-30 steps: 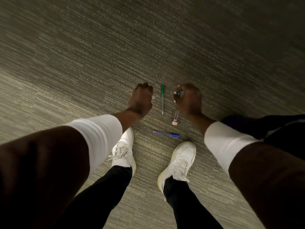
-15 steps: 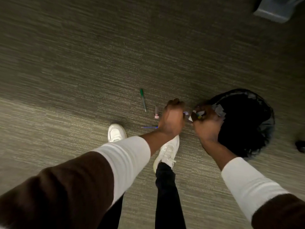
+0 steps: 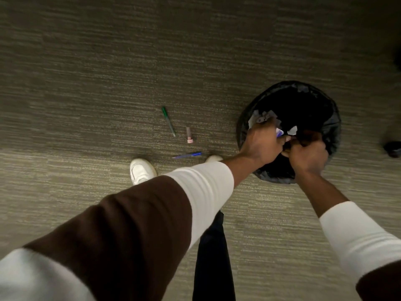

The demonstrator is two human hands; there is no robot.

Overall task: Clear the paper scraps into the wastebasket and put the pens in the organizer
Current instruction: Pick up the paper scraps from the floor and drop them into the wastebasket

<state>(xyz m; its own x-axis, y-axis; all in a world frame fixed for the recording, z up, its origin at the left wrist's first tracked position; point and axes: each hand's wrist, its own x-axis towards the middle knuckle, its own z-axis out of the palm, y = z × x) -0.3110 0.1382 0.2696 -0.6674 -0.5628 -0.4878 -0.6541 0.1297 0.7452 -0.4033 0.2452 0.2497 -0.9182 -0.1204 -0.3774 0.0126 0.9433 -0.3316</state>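
Note:
A black wastebasket [image 3: 325, 118] with a dark liner stands on the carpet at the right. Both my hands are over its near rim. My left hand [image 3: 263, 145] grips white and blue paper scraps [image 3: 280, 133] at its fingertips. My right hand [image 3: 307, 156] is curled beside it, and what it holds is hidden. More paper scraps [image 3: 263, 118] lie inside the basket by the rim. On the carpet to the left lie a green pen [image 3: 168, 121], a short pink pen [image 3: 189, 135] and a blue pen [image 3: 187, 155]. No organizer is in view.
My white shoes [image 3: 142, 171] stand on the grey-green carpet just below the pens. A dark object [image 3: 393, 148] lies at the right edge beyond the basket. Open carpet stretches to the left and the top.
Both hands have risen from the carpet by the pens and swung right, carrying scraps over the wastebasket. The view has turned right with them; the pens stay where they were.

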